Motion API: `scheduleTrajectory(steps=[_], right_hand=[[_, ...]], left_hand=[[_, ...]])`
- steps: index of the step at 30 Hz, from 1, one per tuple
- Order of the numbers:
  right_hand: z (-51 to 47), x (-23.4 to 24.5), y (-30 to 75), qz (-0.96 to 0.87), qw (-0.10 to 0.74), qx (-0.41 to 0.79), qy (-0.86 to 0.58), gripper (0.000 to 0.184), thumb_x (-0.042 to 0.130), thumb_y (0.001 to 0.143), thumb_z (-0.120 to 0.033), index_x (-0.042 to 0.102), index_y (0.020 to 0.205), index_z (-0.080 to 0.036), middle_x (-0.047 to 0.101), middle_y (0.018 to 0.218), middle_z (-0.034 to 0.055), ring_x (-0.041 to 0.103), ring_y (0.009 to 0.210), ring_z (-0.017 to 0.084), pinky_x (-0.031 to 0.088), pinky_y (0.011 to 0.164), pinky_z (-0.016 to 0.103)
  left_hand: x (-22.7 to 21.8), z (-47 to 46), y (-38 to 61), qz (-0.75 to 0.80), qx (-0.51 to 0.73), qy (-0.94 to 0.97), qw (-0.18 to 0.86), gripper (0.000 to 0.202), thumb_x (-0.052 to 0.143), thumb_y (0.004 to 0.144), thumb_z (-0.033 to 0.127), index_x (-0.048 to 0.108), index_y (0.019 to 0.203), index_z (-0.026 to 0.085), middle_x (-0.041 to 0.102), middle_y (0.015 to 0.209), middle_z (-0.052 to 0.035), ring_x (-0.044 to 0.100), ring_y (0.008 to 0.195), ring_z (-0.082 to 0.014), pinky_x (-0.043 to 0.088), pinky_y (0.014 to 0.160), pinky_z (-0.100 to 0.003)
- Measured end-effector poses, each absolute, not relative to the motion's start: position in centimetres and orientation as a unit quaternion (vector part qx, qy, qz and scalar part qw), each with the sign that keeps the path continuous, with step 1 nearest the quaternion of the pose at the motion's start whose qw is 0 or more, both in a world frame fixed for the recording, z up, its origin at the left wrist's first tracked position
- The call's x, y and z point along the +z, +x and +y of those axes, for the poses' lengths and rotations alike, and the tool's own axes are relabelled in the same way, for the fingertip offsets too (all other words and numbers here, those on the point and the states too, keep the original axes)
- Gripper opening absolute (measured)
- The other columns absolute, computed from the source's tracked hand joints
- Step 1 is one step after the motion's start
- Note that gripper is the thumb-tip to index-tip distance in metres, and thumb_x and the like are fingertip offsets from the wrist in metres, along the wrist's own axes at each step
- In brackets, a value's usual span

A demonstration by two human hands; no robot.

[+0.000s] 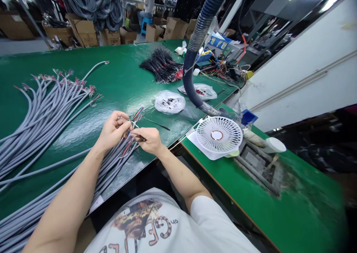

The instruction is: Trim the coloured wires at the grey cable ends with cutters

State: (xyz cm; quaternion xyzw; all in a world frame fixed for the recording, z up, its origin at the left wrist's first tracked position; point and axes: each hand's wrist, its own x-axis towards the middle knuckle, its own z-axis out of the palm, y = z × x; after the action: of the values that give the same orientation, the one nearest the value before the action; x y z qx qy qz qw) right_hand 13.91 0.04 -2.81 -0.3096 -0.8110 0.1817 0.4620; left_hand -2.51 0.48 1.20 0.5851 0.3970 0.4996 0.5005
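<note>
My left hand (113, 129) is closed in a pinch on the stripped end of a grey cable (111, 163), where thin red, blue and white wires (136, 115) fan out. My right hand (147, 138) is also closed, pinching those thin wires just beside the left fingertips. Both hands hover over the green table (122, 78) above a bundle of several grey cables that runs toward my body. A thin black wire (157, 124) lies on the table just beyond my right hand.
A large fan of grey cables (41, 111) covers the left of the table. Two clear bags of small parts (169, 101) (202, 91), a pile of black wires (163, 65), a ribbed blue-grey hose (195, 48) and a white desk fan (219, 135) stand to the right. Cardboard boxes (86, 31) and people sit far behind.
</note>
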Motion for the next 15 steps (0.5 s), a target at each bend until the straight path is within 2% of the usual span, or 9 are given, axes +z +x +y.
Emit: scheduleTrajectory(steps=[2, 5, 7, 10, 13, 15], right_hand=[[0.1, -3.6, 14.0, -0.849, 0.428, 0.114, -0.289, 0.020, 0.049, 0.086, -0.021, 0.068, 0.085, -0.017, 0.067, 0.067, 0.0037, 0.058, 0.059, 0.011, 0.043, 0.060, 0.023], [0.1, -3.8, 14.8, -0.861, 0.418, 0.087, -0.277, 0.020, 0.049, 0.087, -0.017, 0.068, 0.088, -0.015, 0.065, 0.065, 0.0029, 0.059, 0.059, 0.011, 0.043, 0.059, 0.022], [-0.3, -3.3, 15.7, -0.849, 0.452, 0.098, -0.257, 0.017, 0.054, 0.087, -0.020, 0.069, 0.091, -0.014, 0.066, 0.071, 0.0049, 0.060, 0.062, 0.011, 0.044, 0.059, 0.021], [-1.4, -1.6, 17.2, -0.778, 0.553, 0.130, -0.267, 0.017, 0.064, 0.084, -0.026, 0.070, 0.095, -0.015, 0.065, 0.078, 0.0060, 0.056, 0.061, 0.010, 0.044, 0.055, 0.022], [-2.1, 0.5, 17.9, -0.696, 0.635, 0.159, -0.295, 0.015, 0.061, 0.086, -0.027, 0.071, 0.093, -0.018, 0.061, 0.073, 0.0027, 0.051, 0.057, 0.010, 0.043, 0.053, 0.024], [-2.2, 1.6, 17.8, -0.687, 0.640, 0.168, -0.301, 0.015, 0.059, 0.087, -0.028, 0.071, 0.087, -0.019, 0.062, 0.072, 0.0024, 0.053, 0.060, 0.011, 0.045, 0.056, 0.026]], left_hand=[[1.3, 0.5, -2.6, 0.399, 0.499, 0.577, 0.509, 0.028, 0.066, 0.076, 0.031, 0.045, 0.091, 0.019, 0.063, 0.060, 0.0039, 0.045, 0.038, -0.0059, 0.036, 0.040, -0.018], [1.5, 0.5, -2.7, 0.404, 0.495, 0.566, 0.520, 0.030, 0.067, 0.075, 0.032, 0.045, 0.089, 0.019, 0.064, 0.059, 0.0036, 0.045, 0.038, -0.0056, 0.036, 0.039, -0.017], [1.7, 0.5, -2.8, 0.408, 0.495, 0.559, 0.526, 0.030, 0.068, 0.074, 0.032, 0.045, 0.089, 0.018, 0.064, 0.058, 0.0032, 0.046, 0.038, -0.0056, 0.036, 0.039, -0.017], [1.8, 0.5, -2.8, 0.414, 0.492, 0.550, 0.533, 0.030, 0.069, 0.072, 0.031, 0.045, 0.086, 0.018, 0.066, 0.058, 0.0020, 0.047, 0.038, -0.0061, 0.036, 0.039, -0.017], [1.8, 0.4, -2.8, 0.420, 0.491, 0.545, 0.534, 0.029, 0.069, 0.072, 0.029, 0.043, 0.082, 0.019, 0.067, 0.058, 0.0014, 0.049, 0.038, -0.0069, 0.036, 0.038, -0.016], [1.7, 0.4, -2.8, 0.420, 0.496, 0.545, 0.530, 0.030, 0.069, 0.072, 0.027, 0.041, 0.079, 0.020, 0.067, 0.058, 0.0017, 0.051, 0.037, -0.0074, 0.035, 0.037, -0.016]])
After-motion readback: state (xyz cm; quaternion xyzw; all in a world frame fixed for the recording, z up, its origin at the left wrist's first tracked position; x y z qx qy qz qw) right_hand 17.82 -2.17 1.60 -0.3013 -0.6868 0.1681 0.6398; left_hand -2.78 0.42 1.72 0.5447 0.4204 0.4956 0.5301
